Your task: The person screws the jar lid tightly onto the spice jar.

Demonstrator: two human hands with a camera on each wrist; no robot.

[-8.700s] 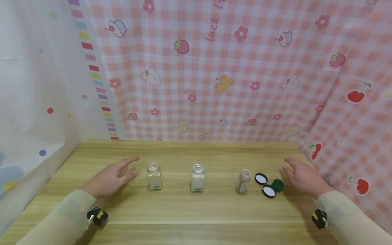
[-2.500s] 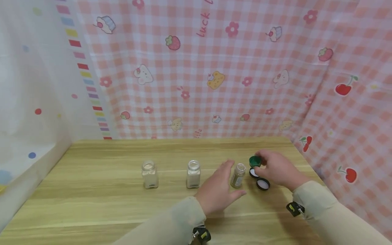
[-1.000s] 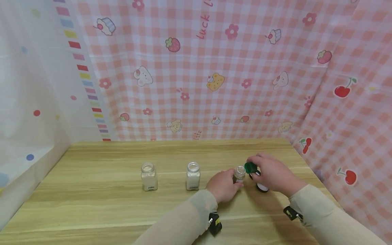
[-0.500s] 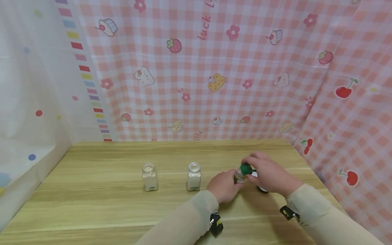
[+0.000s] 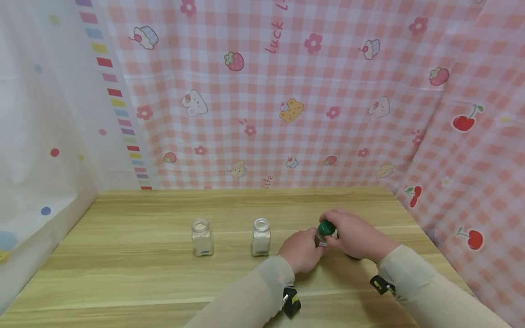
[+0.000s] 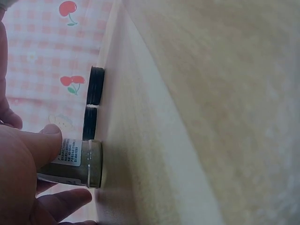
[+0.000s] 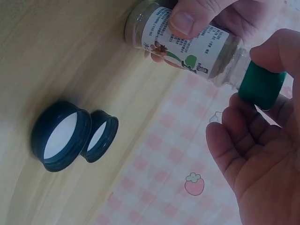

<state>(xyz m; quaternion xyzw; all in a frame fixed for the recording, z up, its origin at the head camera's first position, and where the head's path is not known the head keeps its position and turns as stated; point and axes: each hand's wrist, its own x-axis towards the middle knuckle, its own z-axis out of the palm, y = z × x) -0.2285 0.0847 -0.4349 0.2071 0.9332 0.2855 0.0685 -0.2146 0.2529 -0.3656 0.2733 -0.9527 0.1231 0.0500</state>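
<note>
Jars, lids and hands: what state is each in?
Slim jar: gripped
Green cap: on slim jar, tightness unclear
Left square jar: upright, uncapped
Right square jar: upright, uncapped
One black lid: liner up
Other black lid: liner up
Left hand: gripping slim jar
Right hand: pinching green cap

From left, the table (image 5: pixel 143 287) holds a jar (image 5: pixel 203 241), another jar (image 5: pixel 261 241) and a bottle (image 7: pixel 187 48) under a cap (image 7: pixel 260 86). Two lids (image 7: pixel 61 136) lie farther right.

This is a curtained booth, its wood-grain table (image 5: pixel 156 278) walled by cartoon-print cloth (image 5: pixel 262 91).
</note>
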